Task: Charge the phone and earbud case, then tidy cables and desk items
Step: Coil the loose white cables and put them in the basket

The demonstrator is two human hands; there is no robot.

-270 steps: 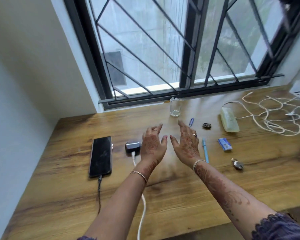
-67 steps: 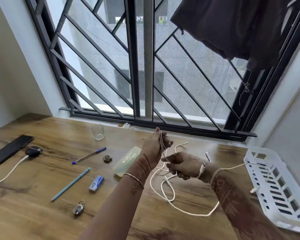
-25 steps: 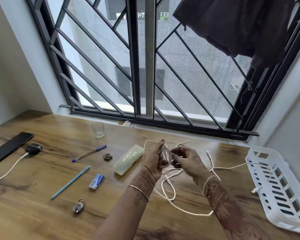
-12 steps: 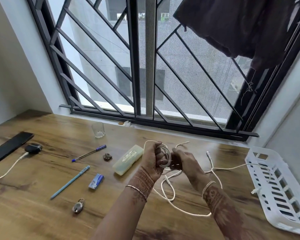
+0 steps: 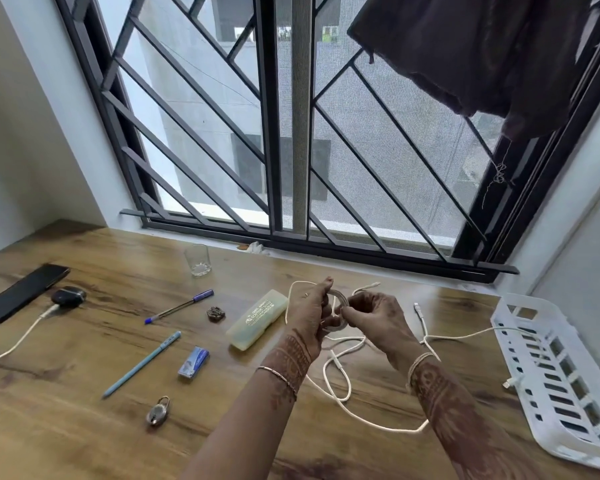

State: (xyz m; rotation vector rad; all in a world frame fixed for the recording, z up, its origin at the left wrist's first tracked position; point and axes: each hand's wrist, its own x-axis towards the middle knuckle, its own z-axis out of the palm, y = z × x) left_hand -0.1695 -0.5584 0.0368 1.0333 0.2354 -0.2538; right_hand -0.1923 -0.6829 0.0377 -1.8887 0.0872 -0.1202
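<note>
Step in hand, as judged: coiling the white cable (image 5: 395, 429) for storage. The left hand (image 5: 307, 318) has its fingers curled round a small coil (image 5: 339, 296) held above the desk (image 5: 66, 427). The right hand (image 5: 378, 318), fingers bent, pinches the cable just beside the coil. Grip with the left hand firmly enough that the turns cannot spring apart, and lay each new turn with the right hand at the same diameter as the others. Draw slack gradually: the uncoiled length lies in loose loops on the wood below the hands, and a sharp pull is likely to tighten a loop into a knot or drag the far connector. The cable is thin, round, smooth-jacketed and probably springy; expect it to unwind if released. The slotted white plastic basket (image 5: 551, 375) stands at the right, a probable destination. The phone (image 5: 21, 292), a flat glossy black slab, and the rounded dark earbud case (image 5: 68, 296) lie just beside each other at the far left, with a white lead (image 5: 14, 342) running from the case
</note>
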